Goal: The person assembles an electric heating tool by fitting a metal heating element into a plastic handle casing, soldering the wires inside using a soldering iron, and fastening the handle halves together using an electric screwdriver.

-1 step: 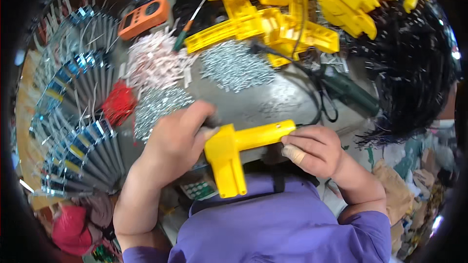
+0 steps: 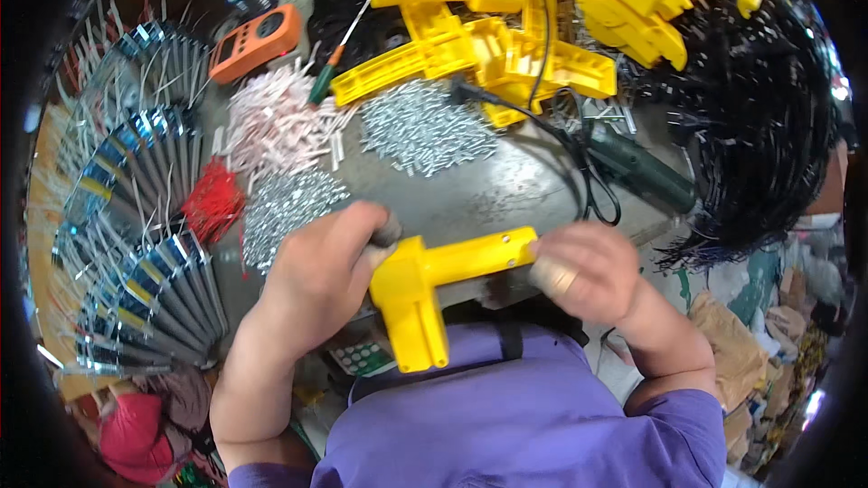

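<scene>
A yellow plastic bracket (image 2: 434,285), L-shaped, sits over the near edge of the grey table (image 2: 506,190), just above the purple shirt (image 2: 506,416). The left hand (image 2: 316,276) curls its fingers around the bracket's corner, and the right hand (image 2: 583,271) pinches the far end with bent fingers. Behind them lie two heaps of small metal pins (image 2: 420,126), a pile of white pieces (image 2: 276,122), a red bundle (image 2: 214,203), an orange meter (image 2: 253,41), a green power tool (image 2: 637,167) with its black cord, and stacked yellow parts (image 2: 579,0). No container shows clearly.
</scene>
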Tool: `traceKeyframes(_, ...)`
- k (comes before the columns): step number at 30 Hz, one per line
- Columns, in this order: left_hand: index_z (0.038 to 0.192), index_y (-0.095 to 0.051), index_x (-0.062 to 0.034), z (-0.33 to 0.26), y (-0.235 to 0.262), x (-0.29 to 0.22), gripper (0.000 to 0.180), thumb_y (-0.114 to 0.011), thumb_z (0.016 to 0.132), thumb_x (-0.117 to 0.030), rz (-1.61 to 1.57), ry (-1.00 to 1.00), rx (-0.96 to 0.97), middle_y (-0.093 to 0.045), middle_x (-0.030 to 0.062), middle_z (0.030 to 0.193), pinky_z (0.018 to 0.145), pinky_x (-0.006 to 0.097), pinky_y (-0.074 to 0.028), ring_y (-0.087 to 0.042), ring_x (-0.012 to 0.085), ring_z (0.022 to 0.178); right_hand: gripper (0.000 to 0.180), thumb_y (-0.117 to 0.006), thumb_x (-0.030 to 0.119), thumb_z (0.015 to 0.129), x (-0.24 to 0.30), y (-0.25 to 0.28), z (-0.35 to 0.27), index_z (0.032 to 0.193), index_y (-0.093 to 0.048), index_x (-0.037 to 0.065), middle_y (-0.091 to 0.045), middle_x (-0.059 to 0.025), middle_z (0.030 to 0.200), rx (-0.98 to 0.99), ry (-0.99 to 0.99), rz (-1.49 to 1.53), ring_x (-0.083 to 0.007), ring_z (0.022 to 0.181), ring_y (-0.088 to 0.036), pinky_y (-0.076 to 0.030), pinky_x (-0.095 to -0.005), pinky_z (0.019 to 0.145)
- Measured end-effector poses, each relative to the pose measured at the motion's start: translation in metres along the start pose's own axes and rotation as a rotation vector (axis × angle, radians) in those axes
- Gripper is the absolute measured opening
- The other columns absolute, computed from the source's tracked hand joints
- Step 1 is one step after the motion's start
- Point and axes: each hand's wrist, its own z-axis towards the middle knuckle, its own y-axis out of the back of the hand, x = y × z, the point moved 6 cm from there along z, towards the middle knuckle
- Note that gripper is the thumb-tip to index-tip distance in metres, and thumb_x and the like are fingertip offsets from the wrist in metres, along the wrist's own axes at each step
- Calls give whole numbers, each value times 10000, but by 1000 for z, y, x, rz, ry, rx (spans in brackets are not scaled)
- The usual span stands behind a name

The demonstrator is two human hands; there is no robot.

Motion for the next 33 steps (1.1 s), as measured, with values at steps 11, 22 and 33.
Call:
traceKeyframes(11,980,-557,-38,-15,-8,-18,219,-614,780,31,-4,-166,-155,-665,140,923,681,368,-535,-655,325,791,235,-666,15,745,-163,62,-23,938,-540,-27,-636,-240,874,306,-1059,-288,-407,913,-606,-481,-449,769)
traceKeyframes(22,1018,-560,-15,-26,-6,-9,250,-593,786,73,-72,-165,-149,-651,180,967,716,375,-540,-649,355,860,528,-633,-31,713,-173,54,-17,1202,-433,-40,-608,-304,975,450,-1029,-392,-443,1002,-574,-463,-471,848)
traceKeyframes(33,1054,-602,-33,-24,8,-4,286,-599,791,79,-112,-10,-130,-663,137,954,762,354,-519,-650,325,874,501,-567,-113,689,-96,61,13,1157,-476,39,-526,-127,757,140,-986,-166,-268,688,-555,-454,-346,644)
